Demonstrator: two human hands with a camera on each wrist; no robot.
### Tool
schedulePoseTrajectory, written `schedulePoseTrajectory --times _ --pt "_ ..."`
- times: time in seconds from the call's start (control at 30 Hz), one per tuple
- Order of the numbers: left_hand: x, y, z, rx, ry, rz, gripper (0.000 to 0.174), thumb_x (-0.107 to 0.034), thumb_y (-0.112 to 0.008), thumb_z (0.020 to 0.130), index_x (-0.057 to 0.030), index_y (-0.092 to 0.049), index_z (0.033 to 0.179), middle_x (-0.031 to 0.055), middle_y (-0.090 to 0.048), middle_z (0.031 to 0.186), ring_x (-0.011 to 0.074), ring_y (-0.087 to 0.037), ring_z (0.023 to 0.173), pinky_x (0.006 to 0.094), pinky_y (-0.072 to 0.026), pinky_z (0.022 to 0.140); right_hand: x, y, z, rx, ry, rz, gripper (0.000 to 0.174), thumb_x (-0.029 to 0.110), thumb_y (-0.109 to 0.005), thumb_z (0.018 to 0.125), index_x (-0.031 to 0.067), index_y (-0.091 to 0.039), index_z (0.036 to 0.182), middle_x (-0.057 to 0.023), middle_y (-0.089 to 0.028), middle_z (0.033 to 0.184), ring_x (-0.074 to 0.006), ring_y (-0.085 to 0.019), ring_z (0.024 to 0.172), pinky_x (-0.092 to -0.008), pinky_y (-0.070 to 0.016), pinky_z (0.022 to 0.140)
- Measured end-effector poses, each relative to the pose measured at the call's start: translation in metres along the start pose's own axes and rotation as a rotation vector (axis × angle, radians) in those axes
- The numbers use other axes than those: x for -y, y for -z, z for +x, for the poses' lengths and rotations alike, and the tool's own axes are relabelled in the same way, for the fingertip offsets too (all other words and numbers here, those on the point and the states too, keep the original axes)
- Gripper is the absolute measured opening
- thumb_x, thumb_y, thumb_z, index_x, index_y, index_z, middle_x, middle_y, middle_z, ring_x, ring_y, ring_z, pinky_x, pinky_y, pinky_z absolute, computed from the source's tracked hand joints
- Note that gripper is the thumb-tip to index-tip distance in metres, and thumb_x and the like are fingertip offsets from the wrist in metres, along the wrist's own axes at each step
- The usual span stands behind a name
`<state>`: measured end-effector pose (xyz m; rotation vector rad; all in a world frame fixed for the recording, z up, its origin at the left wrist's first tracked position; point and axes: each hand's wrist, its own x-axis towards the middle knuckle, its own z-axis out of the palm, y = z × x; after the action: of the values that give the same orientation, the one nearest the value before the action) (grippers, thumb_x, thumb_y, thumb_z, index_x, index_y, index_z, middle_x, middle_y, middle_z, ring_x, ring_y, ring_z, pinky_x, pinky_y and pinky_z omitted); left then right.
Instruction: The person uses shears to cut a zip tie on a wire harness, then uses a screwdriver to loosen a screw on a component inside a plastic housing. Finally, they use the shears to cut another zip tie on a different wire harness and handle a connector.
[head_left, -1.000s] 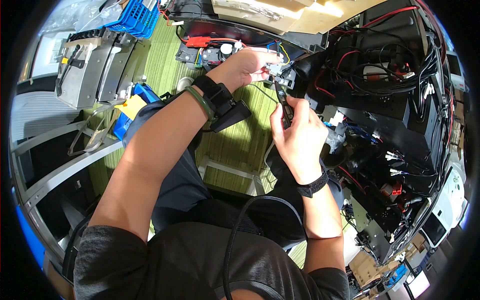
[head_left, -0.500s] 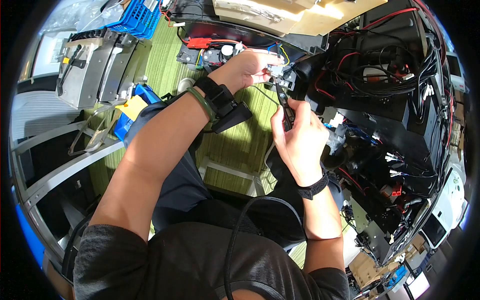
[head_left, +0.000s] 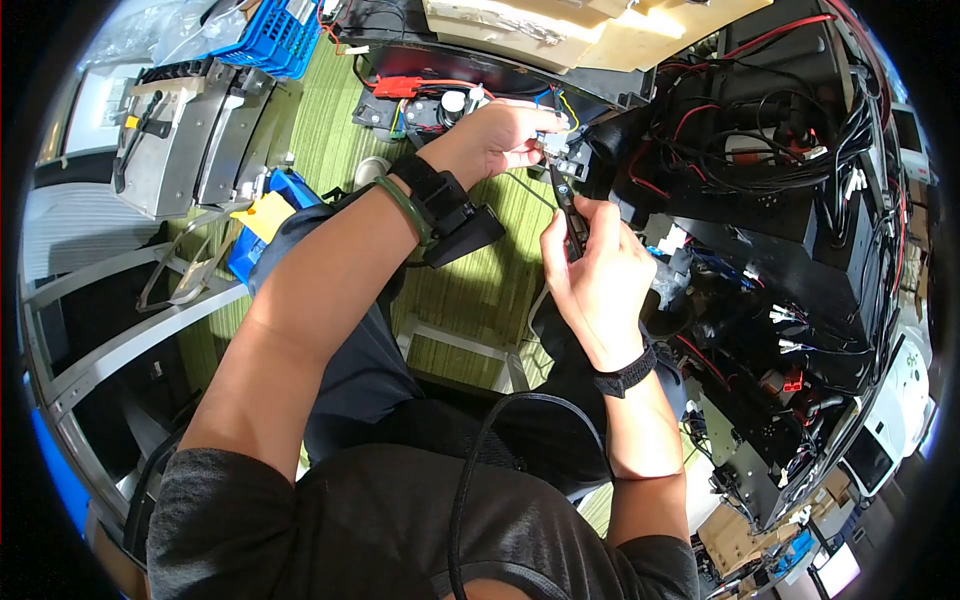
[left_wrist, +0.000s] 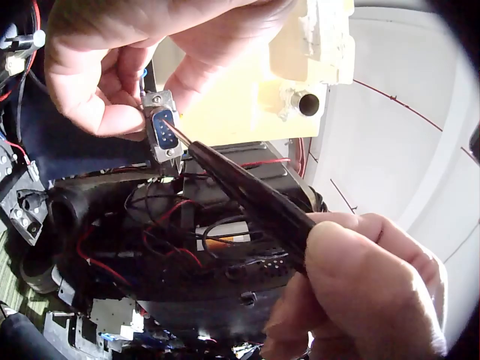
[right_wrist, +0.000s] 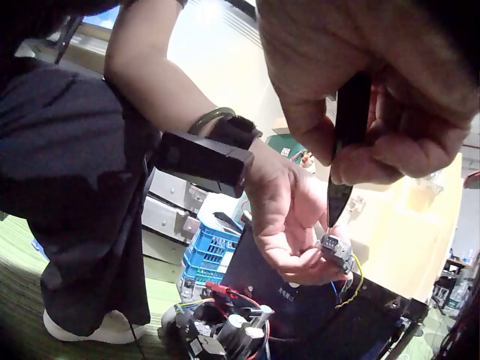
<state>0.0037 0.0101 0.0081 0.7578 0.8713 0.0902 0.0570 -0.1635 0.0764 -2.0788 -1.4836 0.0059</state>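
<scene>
A metal-shelled D-sub serial connector (left_wrist: 166, 129) with a blue pin face is pinched between the thumb and fingers of my left hand (left_wrist: 142, 52). Blue and yellow wires (right_wrist: 357, 281) run from behind it. My right hand (head_left: 602, 275) grips black pointed tweezers (left_wrist: 240, 184) partway along their length. Their thin tip overlaps the pin face in the left wrist view. In the right wrist view, the left hand (right_wrist: 289, 217) sits low, palm side showing, and the right hand (right_wrist: 375, 90) comes down from above with the tweezers.
Black equipment housings (head_left: 760, 235) with loose cables fill the right side. A cream-coloured block (head_left: 590, 30) sits on a dark case at the top. A small wired assembly (head_left: 440, 105) with a red connector (head_left: 397, 86) lies left of the left hand. A blue basket (head_left: 265, 38) stands farther left.
Both hands keep nearly the same place, connector and tweezers still held together. Only slight shifts of the hands show.
</scene>
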Motion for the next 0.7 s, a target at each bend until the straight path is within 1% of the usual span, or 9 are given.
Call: schedulePoseTrajectory --times 0.23,0.37,0.43,0.7 --pt "0.0009 0.0004 0.0007 0.009 0.004 0.003 0.016 -0.017 -0.064 0.084 -0.0102 -0.064 0.099 0.0005 -0.064 0.091 0.0124 -0.059 0.082 0.0299 -0.0487 0.078 -0.002 -0.0022 0.0002 -0.022 0.032 -0.001 0.019 0.012 -0.065 0.077 0.0003 -0.054 0.086 -0.0113 -0.059 0.067 -0.0253 -0.06 0.057 -0.0332 -0.049 0.056" --pt "0.0027 0.0023 0.0014 -0.002 -0.005 0.015 0.017 -0.018 -0.065 0.084 -0.0102 -0.064 0.099 0.0007 -0.064 0.091 0.0125 -0.059 0.082 0.0301 -0.0488 0.078 -0.0013 -0.0026 0.0004 -0.009 0.019 -0.006 0.019 0.013 -0.066 0.077 0.0003 -0.054 0.086 -0.0112 -0.059 0.067 -0.0251 -0.06 0.057 -0.0332 -0.049 0.056" --pt "0.0043 0.0043 0.0031 0.043 -0.021 -0.011 0.019 -0.019 -0.065 0.084 -0.0102 -0.064 0.1 0.0009 -0.063 0.092 0.0124 -0.059 0.083 0.0298 -0.0484 0.078 -0.0021 -0.003 0.0003 -0.016 0.034 -0.009 0.019 0.013 -0.066 0.077 0.0005 -0.054 0.086 -0.0109 -0.059 0.067 -0.0249 -0.06 0.057 -0.0332 -0.0489 0.056" --pt "0.0011 0.0006 0.0005 0.016 -0.002 -0.001 0.021 -0.019 -0.067 0.083 -0.0103 -0.063 0.101 0.0007 -0.063 0.093 0.0126 -0.058 0.084 0.029 -0.0475 0.076 -0.0019 -0.002 0.0005 -0.011 0.028 -0.018 0.019 0.013 -0.066 0.077 0.001 -0.054 0.087 -0.0104 -0.059 0.067 -0.0246 -0.06 0.058 -0.0333 -0.0489 0.056"
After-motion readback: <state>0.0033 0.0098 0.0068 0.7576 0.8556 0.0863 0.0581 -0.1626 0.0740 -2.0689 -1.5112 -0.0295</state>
